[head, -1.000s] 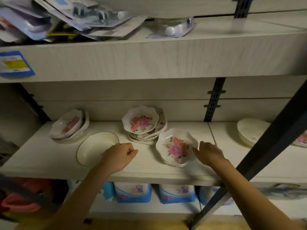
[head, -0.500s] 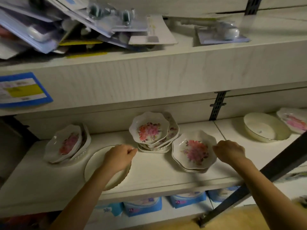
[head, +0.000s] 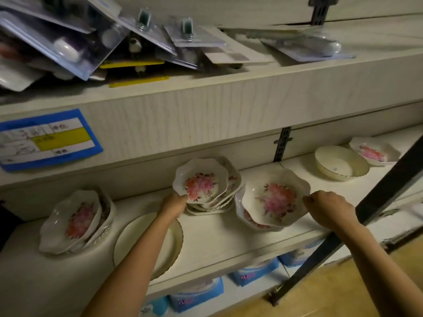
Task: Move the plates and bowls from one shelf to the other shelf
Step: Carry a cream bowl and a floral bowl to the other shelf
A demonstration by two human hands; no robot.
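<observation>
On the middle shelf stand stacks of white scalloped bowls with pink flowers. My right hand pinches the right rim of the top flowered bowl, which is tilted up off the stack under it. My left hand grips the left rim of the top bowl of the middle stack. Under my left forearm lies a plain cream plate. Another flowered stack leans at the left.
On the right-hand shelf section sit a cream dish and a flowered bowl. A dark slanted metal bar crosses right of my right arm. The upper shelf holds blister packs, with a blue label on its front. Blue packages lie below.
My right hand has lifted and tilted the top bowl off the right stack. My left hand has moved from the cream plate to the middle stack's top bowl.
</observation>
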